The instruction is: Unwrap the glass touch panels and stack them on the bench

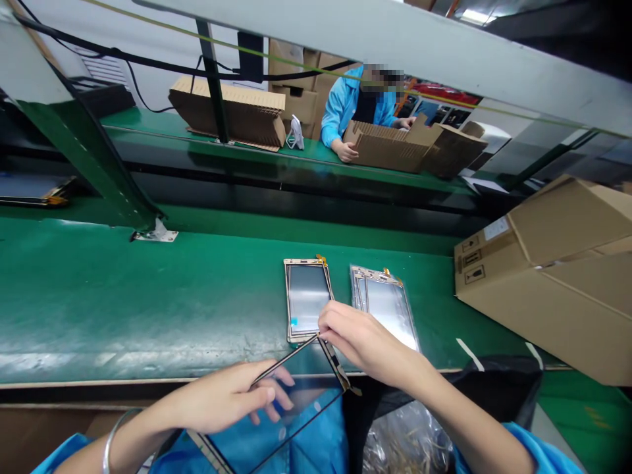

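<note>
Clear panel with a dark border (306,395) slants across the lower middle of the frame, above a blue jacket (320,428). At its top corner, the right hand (360,339) has thumb and forefinger pinched together on it. On its left side, the left hand (230,398) has its fingers loosely spread against it; I cannot tell whether they grip. Right of centre, two stacks of similar panels, left stack (310,296) and right stack (388,303), lie on a green table (197,296).
</note>
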{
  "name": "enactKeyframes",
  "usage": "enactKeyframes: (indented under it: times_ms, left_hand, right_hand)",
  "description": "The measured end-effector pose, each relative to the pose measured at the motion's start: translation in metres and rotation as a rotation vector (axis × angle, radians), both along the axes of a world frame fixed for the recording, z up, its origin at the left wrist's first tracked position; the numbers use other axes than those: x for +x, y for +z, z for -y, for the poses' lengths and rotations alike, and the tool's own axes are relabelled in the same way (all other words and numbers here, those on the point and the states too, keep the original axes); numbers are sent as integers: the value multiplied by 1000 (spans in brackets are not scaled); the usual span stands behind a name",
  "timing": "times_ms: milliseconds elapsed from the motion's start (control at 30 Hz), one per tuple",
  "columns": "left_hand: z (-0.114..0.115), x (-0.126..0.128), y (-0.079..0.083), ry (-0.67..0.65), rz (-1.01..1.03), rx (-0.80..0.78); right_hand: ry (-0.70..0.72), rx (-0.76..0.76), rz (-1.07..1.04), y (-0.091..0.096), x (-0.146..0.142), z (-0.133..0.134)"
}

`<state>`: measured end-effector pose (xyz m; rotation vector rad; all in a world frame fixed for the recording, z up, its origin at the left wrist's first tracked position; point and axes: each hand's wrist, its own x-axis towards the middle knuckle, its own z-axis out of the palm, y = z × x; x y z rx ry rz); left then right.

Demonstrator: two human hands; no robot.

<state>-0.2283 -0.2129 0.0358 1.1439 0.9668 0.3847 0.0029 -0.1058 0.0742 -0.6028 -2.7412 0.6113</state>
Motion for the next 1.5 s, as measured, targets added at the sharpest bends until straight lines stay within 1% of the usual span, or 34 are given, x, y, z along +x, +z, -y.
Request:
enactKeyframes:
  times_ms: [100,133,200,267,300,333,367,433,467,500,533,567,600,667,700,733,767,800,867,933,1000,1133,1233,1333,1400,1467,1500]
  left_hand:
    - [-4,-3,-6,-6,109,-73]
    - [-6,-4,-9,-13,152,-98]
    - [-9,-6,-15,-27,219,-129]
    - [-12,-9,-20,-34,262,-139]
    - [-14,-11,-22,-32,280,-143]
    - [-15,-13,-24,-25,295,-147]
    - [-16,-16,-26,-16,309,-152]
    - [-18,-23,-28,5,336,-164]
    - [-19,-27,-29,14,346,-170]
    - [-20,-32,-30,22,354,-175]
    - [-20,-35,-30,30,358,-179]
    - [-21,-38,-29,37,355,-181]
    - [-21,-40,-28,45,343,-177]
    - [-20,-41,-24,56,288,-155]
    - [-20,-39,-21,50,245,-138]
    - [-19,-36,-18,36,196,-118]
    - [-18,-32,-14,12,145,-95]
    - [-17,-28,-9,-19,96,-71]
    - [-14,-20,-1,-80,6,-12]
    - [-12,-15,7,-120,-70,52]
    - [-10,-13,12,-143,-128,102]
    - [-10,-13,16,-183,-176,178]
    - [-14,-12,15,-201,-200,218]
    - [-18,-9,11,-212,-161,186]
    - [-21,-6,9,-213,-118,156]
    - [-24,-4,6,-197,-75,123]
    - [-26,-4,4,-177,-51,96]
  right_hand:
    - [-5,254,-85,-9,3,5]
    - [-18,317,-126,-12,5,7]
    - [-55,361,-204,-16,9,11]
    - [-82,311,-271,-17,14,17]
    - [-89,244,-297,-16,18,21]
    - [-94,136,-316,-14,21,26]
    - [-99,-18,-332,-12,26,31]
    - [-130,-393,-377,-6,38,41]
    - [-158,-551,-414,-3,44,46]
    - [-195,-655,-462,0,52,50]
    - [-237,-698,-521,3,59,53]
    - [-281,-689,-588,7,65,54]
    - [-328,-641,-660,9,70,53]
    - [-458,-462,-784,12,73,48]
    - [-513,-356,-793,12,70,44]
    - [-536,-262,-744,10,64,39]
    - [-520,-194,-640,8,56,33]
    - [-461,-152,-503,5,47,28]
    - [-277,-137,-230,0,28,19]
    - [-154,-128,-75,-1,13,14]
    - [-99,-115,5,2,5,12]
    - [-42,-106,96,8,5,13]
    - [-34,-47,134,5,9,15]
    - [-33,96,140,-3,11,19]
    - [-38,166,107,-7,13,24]
    - [-63,184,46,-7,18,32]
    - [-79,164,16,-5,24,38]
